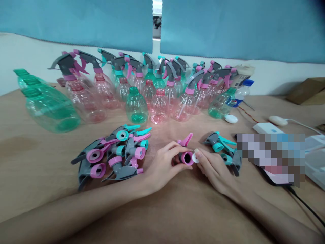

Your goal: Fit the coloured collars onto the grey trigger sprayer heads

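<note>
My left hand (pixel 165 166) is closed around a pink and grey spray trigger head (pixel 187 158), its pink collar facing me with a dark opening. Just right of that collar, my right hand (pixel 214 167) pinches a small white disc (pixel 195 157) between thumb and fingers. To the left of my left hand lies a pile of loose trigger heads (pixel 116 166) in grey, pink and turquoise. Beyond my right hand rest a few turquoise and grey trigger heads (pixel 217 146).
Behind stand several pink bottles (pixel 159 108) and green bottles (pixel 137 106), many topped with sprayers. Green bottles (pixel 50 108) sit at the left. On the right are a capped plastic bottle (pixel 242 93), a white oval object (pixel 231 119), a phone (pixel 276 176) with a cable, and a cardboard box (pixel 307 91).
</note>
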The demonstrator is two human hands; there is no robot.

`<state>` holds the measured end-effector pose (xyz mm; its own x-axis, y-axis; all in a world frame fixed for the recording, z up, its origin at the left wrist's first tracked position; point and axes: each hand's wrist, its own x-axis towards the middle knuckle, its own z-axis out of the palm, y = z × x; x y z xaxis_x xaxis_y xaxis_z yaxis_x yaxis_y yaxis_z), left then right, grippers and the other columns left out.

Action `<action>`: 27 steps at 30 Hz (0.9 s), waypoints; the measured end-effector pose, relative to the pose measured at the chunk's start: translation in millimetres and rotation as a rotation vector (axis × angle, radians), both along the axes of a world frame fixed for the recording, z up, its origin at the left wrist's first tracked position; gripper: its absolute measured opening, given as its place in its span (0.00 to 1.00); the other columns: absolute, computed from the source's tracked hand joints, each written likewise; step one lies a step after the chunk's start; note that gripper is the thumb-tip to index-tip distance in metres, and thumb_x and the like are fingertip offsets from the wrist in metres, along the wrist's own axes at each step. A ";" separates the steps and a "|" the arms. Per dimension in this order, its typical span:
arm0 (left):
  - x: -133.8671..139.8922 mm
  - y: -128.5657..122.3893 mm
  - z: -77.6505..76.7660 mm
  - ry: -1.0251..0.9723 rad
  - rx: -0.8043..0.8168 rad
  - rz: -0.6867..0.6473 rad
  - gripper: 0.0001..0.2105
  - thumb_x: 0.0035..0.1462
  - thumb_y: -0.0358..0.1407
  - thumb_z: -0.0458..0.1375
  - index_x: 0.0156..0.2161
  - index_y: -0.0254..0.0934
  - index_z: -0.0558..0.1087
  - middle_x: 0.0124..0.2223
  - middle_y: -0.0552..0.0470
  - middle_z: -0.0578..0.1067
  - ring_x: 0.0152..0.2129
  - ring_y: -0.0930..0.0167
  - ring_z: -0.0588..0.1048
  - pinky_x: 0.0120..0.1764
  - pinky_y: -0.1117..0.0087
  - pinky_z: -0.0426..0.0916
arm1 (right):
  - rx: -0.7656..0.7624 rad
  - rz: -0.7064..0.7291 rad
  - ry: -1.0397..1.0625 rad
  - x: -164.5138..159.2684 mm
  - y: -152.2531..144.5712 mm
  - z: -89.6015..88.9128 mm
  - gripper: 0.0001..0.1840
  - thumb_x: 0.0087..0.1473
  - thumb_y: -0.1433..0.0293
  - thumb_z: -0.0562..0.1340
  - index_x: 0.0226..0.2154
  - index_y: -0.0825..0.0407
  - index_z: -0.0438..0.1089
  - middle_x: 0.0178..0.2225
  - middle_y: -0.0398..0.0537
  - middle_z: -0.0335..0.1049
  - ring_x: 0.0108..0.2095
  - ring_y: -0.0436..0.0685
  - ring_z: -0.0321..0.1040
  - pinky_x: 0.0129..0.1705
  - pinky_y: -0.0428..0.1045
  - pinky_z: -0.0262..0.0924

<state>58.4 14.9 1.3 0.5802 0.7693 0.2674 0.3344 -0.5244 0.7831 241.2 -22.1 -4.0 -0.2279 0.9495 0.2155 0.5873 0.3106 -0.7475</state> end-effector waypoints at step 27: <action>0.5 -0.4 3.5 -0.006 -0.006 -0.021 0.10 0.52 0.32 0.63 0.41 0.39 0.73 0.40 0.53 0.71 0.37 0.70 0.71 0.41 0.68 0.66 | -0.241 0.166 0.026 4.1 9.2 10.3 0.19 0.61 0.58 0.52 0.24 0.52 0.62 0.23 0.39 0.57 0.24 0.49 0.53 0.25 0.45 0.47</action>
